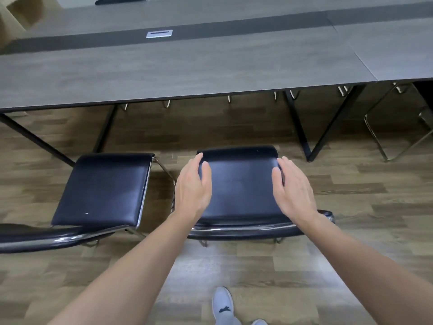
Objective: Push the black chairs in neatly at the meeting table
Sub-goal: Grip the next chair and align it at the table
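Two black chairs are not pushed in yet: the middle chair (241, 184) and the left chair (103, 188) both stand on the floor, apart from the table (187, 73). The left hand (193, 186) and right hand (294, 188) reach over the middle chair's seat with fingers straight, grasping nothing. In my judgement almost all the pushing here is left.
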Demonstrator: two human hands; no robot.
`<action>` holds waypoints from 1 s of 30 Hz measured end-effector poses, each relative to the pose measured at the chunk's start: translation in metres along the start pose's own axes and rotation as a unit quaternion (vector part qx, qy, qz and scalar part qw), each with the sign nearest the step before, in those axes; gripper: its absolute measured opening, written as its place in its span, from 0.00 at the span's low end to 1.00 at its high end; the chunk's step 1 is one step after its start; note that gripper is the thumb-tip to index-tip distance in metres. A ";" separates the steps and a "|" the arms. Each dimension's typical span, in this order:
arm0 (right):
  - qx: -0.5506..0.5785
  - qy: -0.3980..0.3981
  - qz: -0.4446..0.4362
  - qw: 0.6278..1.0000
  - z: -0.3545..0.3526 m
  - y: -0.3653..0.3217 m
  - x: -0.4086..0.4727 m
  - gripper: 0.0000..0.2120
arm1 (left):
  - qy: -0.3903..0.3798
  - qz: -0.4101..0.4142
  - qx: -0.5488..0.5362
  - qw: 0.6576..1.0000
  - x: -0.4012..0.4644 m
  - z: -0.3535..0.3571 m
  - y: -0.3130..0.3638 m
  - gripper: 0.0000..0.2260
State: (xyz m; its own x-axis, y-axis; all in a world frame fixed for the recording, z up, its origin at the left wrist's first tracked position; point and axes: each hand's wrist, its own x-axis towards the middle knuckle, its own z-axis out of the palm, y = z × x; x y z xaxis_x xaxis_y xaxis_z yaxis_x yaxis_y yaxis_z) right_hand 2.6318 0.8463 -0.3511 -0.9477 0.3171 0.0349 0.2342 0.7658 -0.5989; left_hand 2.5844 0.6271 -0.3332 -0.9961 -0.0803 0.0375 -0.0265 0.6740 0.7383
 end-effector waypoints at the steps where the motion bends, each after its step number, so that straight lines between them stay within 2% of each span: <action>1: -0.009 0.002 0.009 1.000 -0.001 0.003 -0.002 0.24 | 0.000 -0.006 0.004 1.000 -0.002 -0.001 -0.002 0.21; 4: -0.049 0.004 0.055 0.997 0.003 0.019 -0.011 0.21 | -0.014 -0.037 0.029 0.999 -0.018 -0.003 -0.011 0.20; 6: -0.096 0.002 0.106 0.990 0.008 0.033 -0.019 0.22 | -0.028 -0.066 0.091 0.993 -0.030 -0.001 -0.023 0.20; 8: -0.132 -0.011 0.156 0.979 0.011 0.048 -0.029 0.24 | -0.056 -0.136 0.172 0.974 -0.039 0.001 -0.039 0.23; 10: -0.146 -0.023 0.196 0.969 0.012 0.060 -0.038 0.26 | -0.089 -0.234 0.204 0.946 -0.048 0.003 -0.056 0.25; 13: -0.106 -0.027 0.262 0.959 0.011 0.073 -0.046 0.29 | -0.098 -0.317 0.163 0.929 -0.058 0.006 -0.068 0.27; 17: -0.014 0.012 0.330 0.944 0.013 0.075 -0.045 0.30 | -0.031 -0.402 0.064 0.913 -0.056 0.012 -0.068 0.29; 19: 0.039 0.037 0.391 0.919 0.014 0.075 -0.044 0.31 | 0.005 -0.443 -0.011 0.896 -0.060 0.014 -0.069 0.32; 21: 0.105 0.066 0.442 0.888 0.017 0.074 -0.042 0.32 | 0.033 -0.448 -0.055 0.892 -0.062 0.017 -0.072 0.33; 23: 0.121 0.080 0.459 0.876 0.018 0.074 -0.040 0.32 | 0.044 -0.438 -0.054 0.896 -0.062 0.019 -0.076 0.31; 30: 0.087 0.103 0.443 0.887 0.018 0.082 -0.030 0.20 | 0.070 -0.376 0.054 0.922 -0.060 0.034 -0.074 0.15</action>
State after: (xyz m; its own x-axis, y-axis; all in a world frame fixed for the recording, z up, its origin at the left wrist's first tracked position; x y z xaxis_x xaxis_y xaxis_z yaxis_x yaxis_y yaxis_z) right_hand 2.6758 0.8897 -0.4153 -0.3454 0.8601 -0.3753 0.8127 0.0742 -0.5780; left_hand 2.6429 0.6070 -0.4125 -0.6725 -0.6433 -0.3659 -0.7210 0.4577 0.5203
